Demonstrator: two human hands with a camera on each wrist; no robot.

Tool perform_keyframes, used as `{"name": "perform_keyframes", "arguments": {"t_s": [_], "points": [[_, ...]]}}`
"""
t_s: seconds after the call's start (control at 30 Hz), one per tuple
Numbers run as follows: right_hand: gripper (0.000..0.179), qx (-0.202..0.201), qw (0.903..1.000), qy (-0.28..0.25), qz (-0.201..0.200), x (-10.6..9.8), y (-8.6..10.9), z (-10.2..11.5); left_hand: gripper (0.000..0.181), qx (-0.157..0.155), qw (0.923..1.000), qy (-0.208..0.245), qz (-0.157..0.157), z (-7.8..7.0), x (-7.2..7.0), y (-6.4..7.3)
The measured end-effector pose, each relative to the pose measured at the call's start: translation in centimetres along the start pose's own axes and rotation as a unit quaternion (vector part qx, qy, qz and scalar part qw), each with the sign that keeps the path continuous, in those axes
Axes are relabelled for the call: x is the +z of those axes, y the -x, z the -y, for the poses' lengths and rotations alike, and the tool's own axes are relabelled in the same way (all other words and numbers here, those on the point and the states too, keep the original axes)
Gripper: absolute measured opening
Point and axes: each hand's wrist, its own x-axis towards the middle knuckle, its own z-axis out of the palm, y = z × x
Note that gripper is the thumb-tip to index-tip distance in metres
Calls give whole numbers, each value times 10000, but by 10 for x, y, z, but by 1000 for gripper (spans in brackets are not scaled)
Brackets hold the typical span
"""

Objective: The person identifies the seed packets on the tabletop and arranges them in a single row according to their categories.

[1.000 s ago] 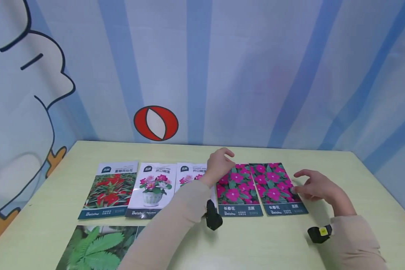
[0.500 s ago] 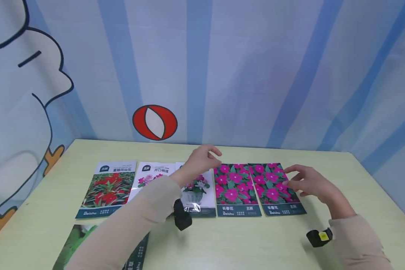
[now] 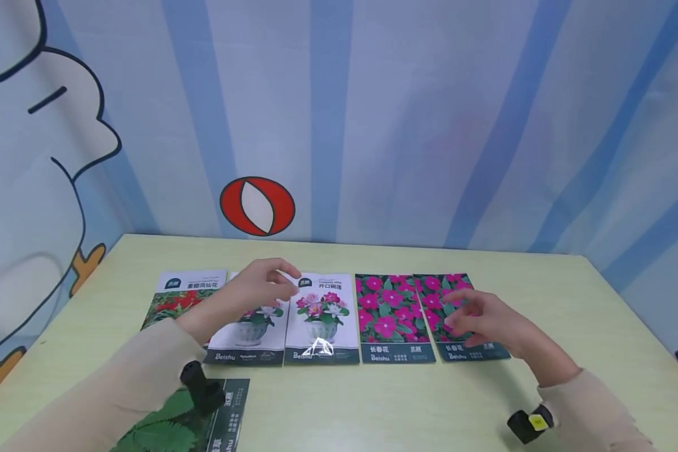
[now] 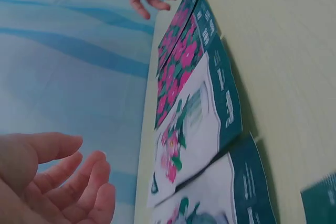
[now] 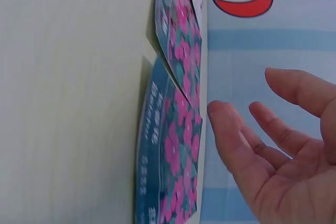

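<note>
Seed packets lie in a row on the table. In the head view my left hand (image 3: 254,292) hovers over a white packet with a potted pink flower (image 3: 248,336), its fingers loosely bent around nothing. A matching white packet (image 3: 322,320) is just right of it. My right hand (image 3: 488,323) is above the rightmost magenta flower packet (image 3: 432,301), fingers relaxed and apart from it in the right wrist view. Another magenta packet (image 3: 392,314) sits beside that one. My left forearm partly hides a red flower packet (image 3: 183,301) and a green leaf packet (image 3: 164,427).
The pale wooden table (image 3: 395,408) runs back to a blue striped cloth backdrop (image 3: 407,125) printed with a red and white ball (image 3: 257,206). A black wrist camera (image 3: 203,389) is on my left sleeve, and another (image 3: 531,425) on my right.
My left hand has swept left, from beside the magenta packets to above the left white one, uncovering the other white packet. My right hand has shifted left over the rightmost packet.
</note>
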Motion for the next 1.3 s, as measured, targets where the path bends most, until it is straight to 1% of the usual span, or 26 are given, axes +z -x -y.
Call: {"name": "perform_keyframes", "arguments": {"t_s": [0.13,0.23,0.3,0.37,0.47,0.53,0.57,0.63,0.73,0.77,0.8,0.83,0.93,1.03,1.17,1.27,1.3], "points": [[53,86,9989,-383,270,11,1,4,41,-309,9993,-60,-211,15,-18,15],[54,144,9965,-668,483,20,3,7,44,-405,9989,-45,-237,26,-30,29],[55,183,9931,-907,723,26,4,8,47,-385,9991,-41,-193,33,-38,39],[56,185,9879,-1146,1030,31,6,6,49,-304,9995,-46,-82,37,-46,47],[54,211,9760,-1537,1528,39,9,2,54,-262,9995,26,170,45,-58,59],[53,237,9639,-1897,1851,45,11,-1,57,-292,9987,148,393,52,-66,67],[51,282,9557,-2145,1995,49,12,-2,57,-350,9980,207,484,56,-70,71],[50,414,9337,-2714,2297,57,13,-4,59,-483,9963,291,644,66,-78,81],[47,721,8965,-3467,2661,70,15,-5,58,-770,9934,390,761,86,-91,97],[47,815,8876,-3621,2728,74,15,-5,58,-910,9919,412,787,93,-96,102],[46,903,8812,-3725,2767,78,16,-5,58,-1046,9902,437,812,100,-100,107],[45,972,8775,-3781,2785,81,16,-5,58,-1189,9885,473,807,107,-105,112],[45,1062,8750,-3825,2772,90,15,-3,63,-1645,9822,538,728,125,-116,123],[46,1081,8769,-3809,2725,99,13,-1,68,-1916,9778,565,638,140,-124,130],[46,1114,8782,-3755,2744,113,9,6,77,-2241,9716,535,535,158,-132,135],[46,1146,8753,-3728,2858,125,5,13,79,-2522,9655,453,466,170,-136,138],[45,1172,8729,-3741,2904,129,4,15,78,-2604,9635,410,466,174,-137,139]]}}
